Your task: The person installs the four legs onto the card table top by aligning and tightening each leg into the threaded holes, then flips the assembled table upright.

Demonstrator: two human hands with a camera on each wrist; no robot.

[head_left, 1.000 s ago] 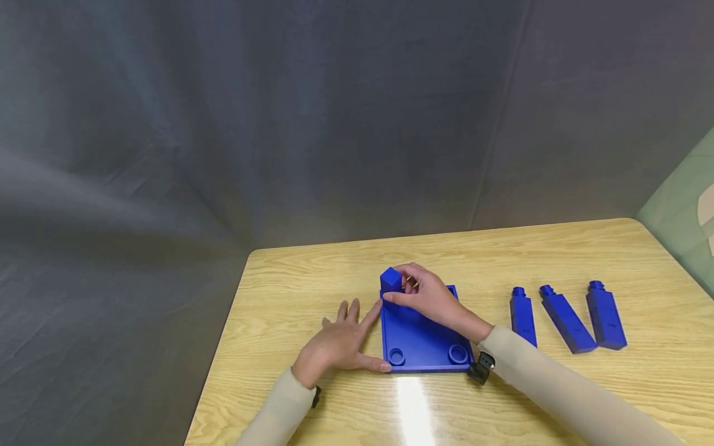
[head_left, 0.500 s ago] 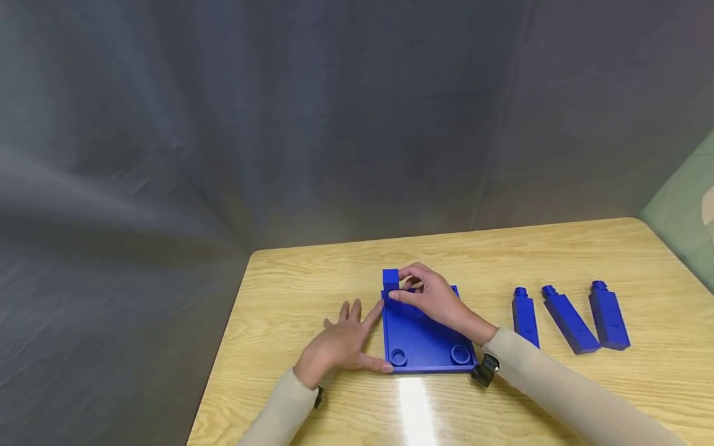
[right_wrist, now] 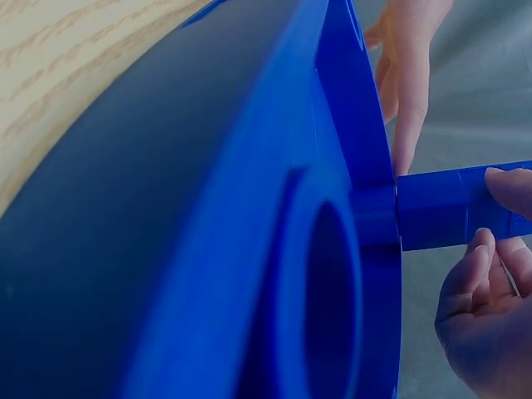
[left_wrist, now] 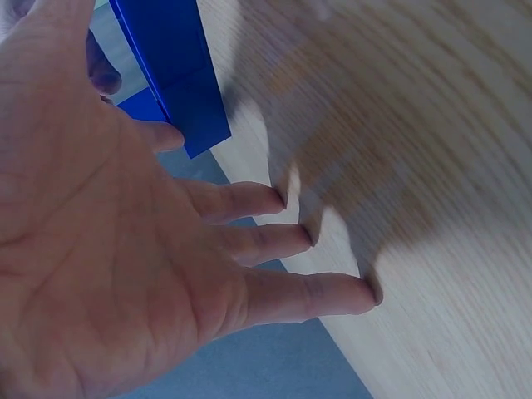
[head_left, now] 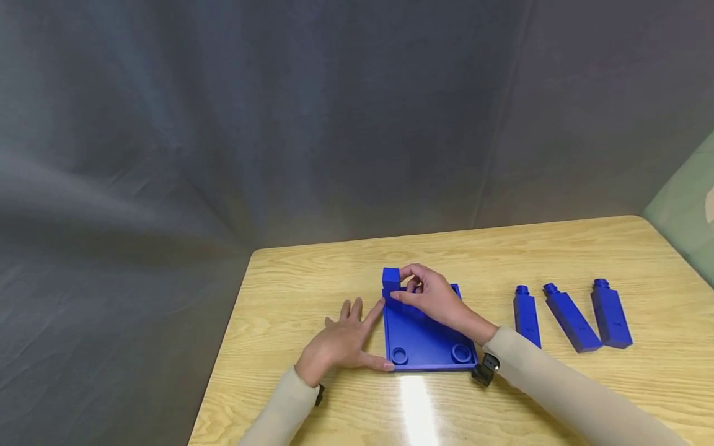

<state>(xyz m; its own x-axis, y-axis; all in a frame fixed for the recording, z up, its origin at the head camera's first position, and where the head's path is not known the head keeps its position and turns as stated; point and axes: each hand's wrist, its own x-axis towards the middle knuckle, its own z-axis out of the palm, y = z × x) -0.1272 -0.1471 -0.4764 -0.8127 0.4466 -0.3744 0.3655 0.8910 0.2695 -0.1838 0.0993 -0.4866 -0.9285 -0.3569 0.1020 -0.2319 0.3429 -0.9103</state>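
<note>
A blue square board [head_left: 424,344] with a raised rim lies on the table, round sockets showing in its two near corners. At its far left corner a blue square post [head_left: 391,277] stands upright. The right hand [head_left: 434,298] pinches this post between thumb and fingers; the right wrist view also shows the grip on the post [right_wrist: 440,208], whose lower end meets the board's corner. Spread wide, the left hand [head_left: 340,342] has thumb and index finger against the board's left edge. In the left wrist view its other fingertips [left_wrist: 366,291] rest on the wood.
To the right lie three more blue posts with threaded ends: a near one [head_left: 527,319], a slanted one [head_left: 571,322] and a far one [head_left: 612,316]. Dark curtain [head_left: 357,124] hangs behind the wooden table [head_left: 312,272]. The right forearm reaches across beside the nearest post.
The post in the right hand has turned about its upright axis, from a corner facing forward to a flat face. The left hand holds its place; the view has shifted slightly.
</note>
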